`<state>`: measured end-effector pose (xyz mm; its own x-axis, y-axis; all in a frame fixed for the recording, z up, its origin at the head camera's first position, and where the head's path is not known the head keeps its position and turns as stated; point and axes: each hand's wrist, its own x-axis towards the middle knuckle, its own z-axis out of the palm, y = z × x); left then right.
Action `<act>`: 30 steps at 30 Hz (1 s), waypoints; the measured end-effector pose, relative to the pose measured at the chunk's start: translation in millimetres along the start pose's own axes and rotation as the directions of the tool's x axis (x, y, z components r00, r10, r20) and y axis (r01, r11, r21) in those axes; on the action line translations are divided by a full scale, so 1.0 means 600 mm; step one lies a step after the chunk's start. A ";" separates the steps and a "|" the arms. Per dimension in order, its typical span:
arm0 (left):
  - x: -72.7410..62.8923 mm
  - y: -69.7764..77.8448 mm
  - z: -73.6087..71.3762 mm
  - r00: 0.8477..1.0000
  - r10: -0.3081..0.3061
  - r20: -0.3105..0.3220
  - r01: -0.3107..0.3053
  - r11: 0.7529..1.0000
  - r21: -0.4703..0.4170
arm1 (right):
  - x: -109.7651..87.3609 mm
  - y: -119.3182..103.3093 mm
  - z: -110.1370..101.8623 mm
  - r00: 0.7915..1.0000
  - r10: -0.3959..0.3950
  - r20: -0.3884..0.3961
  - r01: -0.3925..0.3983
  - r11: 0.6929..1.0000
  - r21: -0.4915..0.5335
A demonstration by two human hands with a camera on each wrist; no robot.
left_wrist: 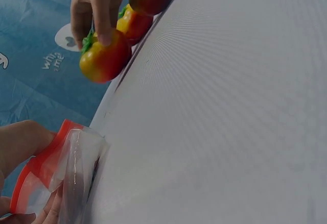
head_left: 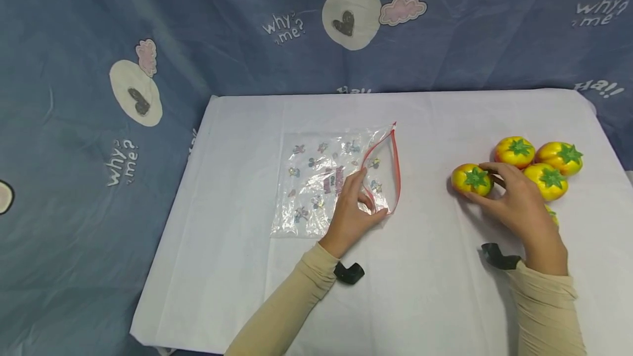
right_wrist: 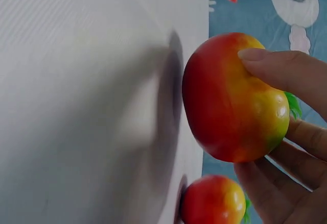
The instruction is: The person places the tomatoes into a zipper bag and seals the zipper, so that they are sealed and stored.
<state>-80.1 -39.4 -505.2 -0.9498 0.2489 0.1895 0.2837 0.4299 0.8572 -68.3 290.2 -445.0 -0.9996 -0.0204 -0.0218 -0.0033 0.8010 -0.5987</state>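
In the head view a clear plastic zip bag (head_left: 309, 196) with small printed figures lies flat, its red-edged mouth spread apart toward the right. My left hand (head_left: 352, 210) holds the bag at that mouth; the left wrist view shows fingers at the red rim (left_wrist: 19, 185) and behind the clear plastic. To the right, my right hand (head_left: 516, 199) grips a yellow-and-red toy tomato (head_left: 470, 178) with a green leafy top. Close up, thumb and fingers clasp this tomato (right_wrist: 230, 101) from opposite sides, with a shadow beside it on the white cloth.
Several more toy tomatoes (head_left: 559, 158) sit in a cluster beyond and beside my right hand, one mostly hidden by it. White cloth (head_left: 425, 290) covers the table. A blue patterned curtain (head_left: 237, 65) hangs along the back and left. Black wrist mounts (head_left: 349, 273) stick out at both sleeves.
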 end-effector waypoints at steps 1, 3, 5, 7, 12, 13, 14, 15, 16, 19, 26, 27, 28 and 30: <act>0.000 0.000 0.000 1.000 0.001 0.000 -0.001 1.000 0.002 | 0.002 -0.003 0.001 1.000 -0.008 -0.003 0.008 1.000 0.006; 0.000 0.000 0.000 1.000 0.003 -0.001 -0.003 1.000 0.003 | 0.006 -0.008 0.003 1.000 -0.024 -0.005 0.025 0.999 0.020; 0.001 -0.001 0.001 1.000 0.006 -0.001 -0.006 1.000 0.004 | 0.011 -0.014 0.006 0.999 -0.041 -0.003 0.041 0.999 0.028; 0.001 -0.001 0.001 1.000 0.007 -0.002 -0.007 1.000 0.001 | 0.016 -0.019 0.009 0.998 -0.068 -0.012 0.069 0.997 0.040; 0.001 -0.002 0.002 1.000 0.001 0.000 -0.001 1.000 -0.001 | 0.030 -0.032 0.023 0.984 -0.166 -0.071 0.170 0.984 0.057; 0.000 -0.003 0.002 1.000 0.001 0.000 -0.001 1.000 0.001 | 0.033 -0.035 0.026 0.979 -0.184 -0.083 0.190 0.980 0.062; 0.000 -0.003 0.002 1.000 0.001 0.000 -0.001 1.000 0.004 | 0.037 -0.038 0.030 0.975 -0.201 -0.093 0.208 0.975 0.076; 0.000 -0.004 0.002 1.000 0.002 -0.002 -0.002 1.000 0.006 | 0.040 -0.042 0.034 0.971 -0.214 -0.102 0.223 0.971 0.089; 0.000 -0.004 0.002 1.000 0.004 -0.002 -0.004 1.000 0.008 | 0.043 -0.046 0.037 0.967 -0.228 -0.110 0.240 0.965 0.104; 0.001 -0.004 0.002 1.000 0.011 -0.008 -0.011 1.000 0.010 | 0.052 -0.058 0.047 0.958 -0.262 -0.116 0.277 0.951 0.136; 0.000 -0.003 0.001 1.000 0.012 -0.003 -0.011 1.000 0.009 | 0.071 -0.085 0.067 0.950 -0.301 -0.081 0.311 0.937 0.157; 0.000 -0.003 0.001 1.000 0.009 0.000 -0.009 1.000 0.010 | 0.074 -0.088 0.070 0.946 -0.313 -0.079 0.322 0.934 0.156; 0.000 -0.003 0.000 1.000 0.009 0.000 -0.009 1.000 0.011 | 0.076 -0.090 0.074 0.942 -0.327 -0.077 0.336 0.929 0.157; 0.000 -0.002 0.000 1.000 0.010 0.001 -0.010 1.000 0.010 | 0.082 -0.096 0.081 0.933 -0.353 -0.073 0.360 0.920 0.157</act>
<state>-80.4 -39.7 -506.2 -0.9468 0.2539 0.1976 0.2944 0.4360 0.8504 -115.8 214.0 -450.2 -0.9335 -0.2577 0.2494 -0.3582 0.6352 -0.6843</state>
